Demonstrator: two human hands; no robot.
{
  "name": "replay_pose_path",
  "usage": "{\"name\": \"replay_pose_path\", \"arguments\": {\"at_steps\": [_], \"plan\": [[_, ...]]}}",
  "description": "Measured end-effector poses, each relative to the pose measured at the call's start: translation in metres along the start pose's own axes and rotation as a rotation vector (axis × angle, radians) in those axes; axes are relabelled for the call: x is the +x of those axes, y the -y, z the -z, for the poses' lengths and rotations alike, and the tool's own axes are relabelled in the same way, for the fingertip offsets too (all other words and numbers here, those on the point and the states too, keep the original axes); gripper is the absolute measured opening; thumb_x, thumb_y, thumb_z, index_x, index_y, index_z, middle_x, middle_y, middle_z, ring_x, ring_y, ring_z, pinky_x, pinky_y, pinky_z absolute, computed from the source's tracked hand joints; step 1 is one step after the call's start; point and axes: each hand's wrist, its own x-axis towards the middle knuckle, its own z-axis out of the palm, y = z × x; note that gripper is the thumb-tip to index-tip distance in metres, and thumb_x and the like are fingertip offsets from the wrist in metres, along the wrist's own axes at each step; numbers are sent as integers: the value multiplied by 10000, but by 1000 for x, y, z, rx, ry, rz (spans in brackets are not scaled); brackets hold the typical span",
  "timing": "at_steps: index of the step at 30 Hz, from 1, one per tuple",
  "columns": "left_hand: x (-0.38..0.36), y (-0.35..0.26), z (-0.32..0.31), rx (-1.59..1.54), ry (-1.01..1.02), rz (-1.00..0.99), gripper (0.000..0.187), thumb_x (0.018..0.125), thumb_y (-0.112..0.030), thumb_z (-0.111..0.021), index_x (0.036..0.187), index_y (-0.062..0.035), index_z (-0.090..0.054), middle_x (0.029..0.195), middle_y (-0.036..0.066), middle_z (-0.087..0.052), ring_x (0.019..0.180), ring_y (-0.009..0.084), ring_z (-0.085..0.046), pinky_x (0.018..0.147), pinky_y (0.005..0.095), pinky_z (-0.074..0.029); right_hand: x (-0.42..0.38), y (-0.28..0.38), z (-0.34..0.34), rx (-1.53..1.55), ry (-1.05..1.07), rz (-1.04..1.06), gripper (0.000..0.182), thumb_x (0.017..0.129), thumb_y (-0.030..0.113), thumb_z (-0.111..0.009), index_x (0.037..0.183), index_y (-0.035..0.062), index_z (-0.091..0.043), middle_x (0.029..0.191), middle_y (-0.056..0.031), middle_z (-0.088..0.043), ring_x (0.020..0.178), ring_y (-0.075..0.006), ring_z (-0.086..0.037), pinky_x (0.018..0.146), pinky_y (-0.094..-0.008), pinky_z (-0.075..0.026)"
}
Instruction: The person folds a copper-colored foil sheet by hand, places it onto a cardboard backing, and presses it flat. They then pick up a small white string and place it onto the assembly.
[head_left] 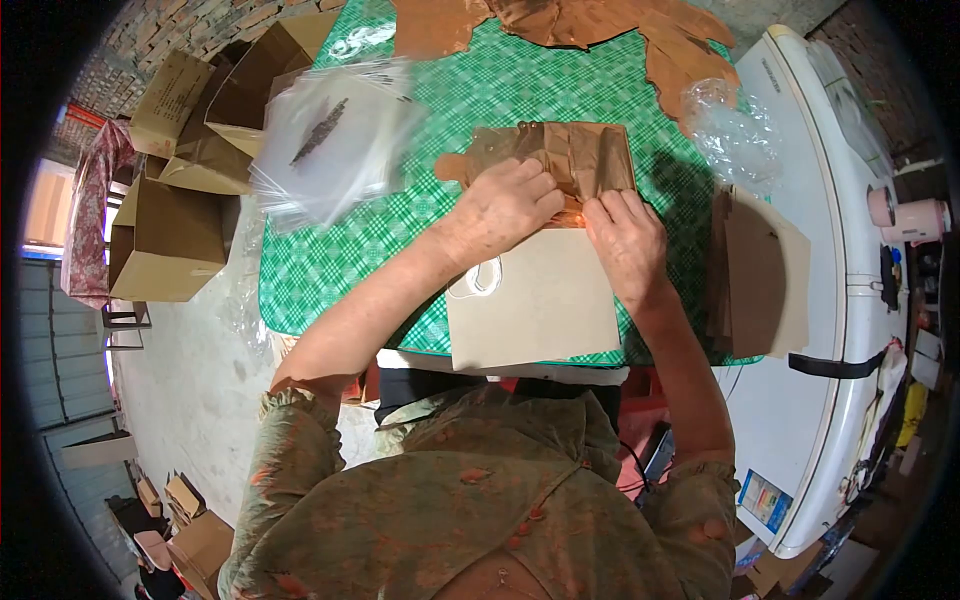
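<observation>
A beige cardboard sheet lies on the table's near edge, with a small loop of white cord at its left side. Against its far edge is a creased piece of brown shiny film, with a rounded tab sticking out at its left. My left hand, fingers curled, is closed on the near part of the film. At the film's near right corner, my right hand pinches the edge where it meets the cardboard. The fingertips partly hide the orange, glossy strip between the hands.
A stack of clear plastic bags sits at the table's left. More brown sheets lie along the far edge, with crumpled clear plastic at right. Beige cardboard sheets stand near a white fridge. Open cartons are stacked left.
</observation>
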Motion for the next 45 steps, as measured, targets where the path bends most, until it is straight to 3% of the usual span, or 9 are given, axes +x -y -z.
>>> {"name": "replay_pose_path", "arguments": {"at_steps": [7,10,22,25,28,31,34,37,45], "plan": [[1,-7,-4,-58,-11,50,138,822,-124,-688,945,-71,-652,954,70,-603,945,256,-641,827,385,-559,-1,1,0,-5,17,-13,107,857,109,-711,961,97,-689,924,-48,-601,949,-246,-634,794,-385,-545],[-1,-6,-8,-102,-17,48,133,823,-108,-697,944,-66,-661,965,74,-605,949,266,-642,835,393,-567,2,4,4,-15,2,-25,135,817,66,-771,909,93,-676,914,-47,-611,928,-241,-656,780,-379,-556],[8,-11,9,-222,-35,167,193,878,-206,-817,935,-30,-763,975,95,-643,954,298,-646,866,418,-570,2,3,3,-1,17,-9,100,850,117,-714,946,115,-686,951,-36,-606,979,-240,-647,791,-380,-554],[13,-11,-10,-190,-79,209,226,877,-208,-824,993,-26,-756,1028,99,-665,975,320,-635,867,426,-567,4,3,4,-8,45,-19,145,818,85,-765,948,103,-703,946,-34,-621,969,-228,-660,808,-369,-567],[13,-14,-19,-204,10,312,298,899,-167,-805,1129,-2,-711,1165,152,-661,1115,375,-637,953,456,-563,4,2,4,-12,37,-12,132,819,86,-761,935,106,-699,938,-28,-620,957,-222,-661,799,-369,-566],[7,-15,-39,-180,-168,269,446,910,-115,-780,1300,15,-608,1348,229,-591,1277,458,-590,1081,503,-520,6,3,6,-11,43,-11,118,818,84,-759,912,108,-690,927,-21,-618,942,-217,-663,785,-366,-565],[2,-18,-48,-332,-143,366,554,925,-100,-762,1404,33,-519,1464,273,-510,1403,506,-510,1182,535,-452,6,2,5,6,16,-4,110,817,83,-758,895,108,-683,919,-19,-617,929,-217,-665,772,-364,-564],[4,-19,-45,-265,-102,350,620,944,-103,-747,1479,41,-469,1542,277,-468,1444,505,-472,1222,537,-419,6,2,5,2,17,0,106,821,84,-757,893,108,-683,923,-20,-619,935,-213,-667,777,-359,-567],[2,-20,-46,-250,-30,368,583,999,-124,-683,1503,77,-471,1612,303,-439,1525,500,-405,1291,559,-333,8,-1,1,19,22,-1,130,819,61,-766,929,90,-703,925,-32,-630,926,-232,-674,785,-381,-585]]}}
